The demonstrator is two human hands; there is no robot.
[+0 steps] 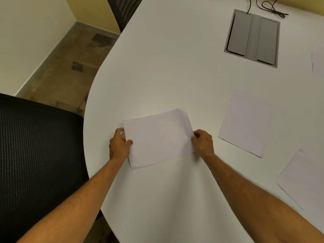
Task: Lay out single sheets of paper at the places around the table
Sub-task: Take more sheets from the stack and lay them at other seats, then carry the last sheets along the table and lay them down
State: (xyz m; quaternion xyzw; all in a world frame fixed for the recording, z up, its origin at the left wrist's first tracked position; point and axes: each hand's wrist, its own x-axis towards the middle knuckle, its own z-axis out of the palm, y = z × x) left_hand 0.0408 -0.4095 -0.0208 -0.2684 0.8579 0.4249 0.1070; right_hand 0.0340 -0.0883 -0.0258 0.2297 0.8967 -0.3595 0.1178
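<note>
A white sheet of paper (158,137) lies on the white table (166,67) near its rounded left end. My left hand (119,144) pinches the sheet's left edge, thumb on top. My right hand (203,142) pinches its right edge. Whether it is one sheet or a thin stack I cannot tell. A second sheet (245,121) lies flat to the right, apart from my hands. A third sheet (305,178) lies at the lower right, partly cut off by the frame. The faint edge of another sheet (317,60) shows at the far right.
A black mesh chair (38,146) stands at the table's left end, just left of the held sheet. Another dark chair (122,11) is at the far edge. A grey cable box (252,37) is set in the tabletop, with black cables (270,7) behind it.
</note>
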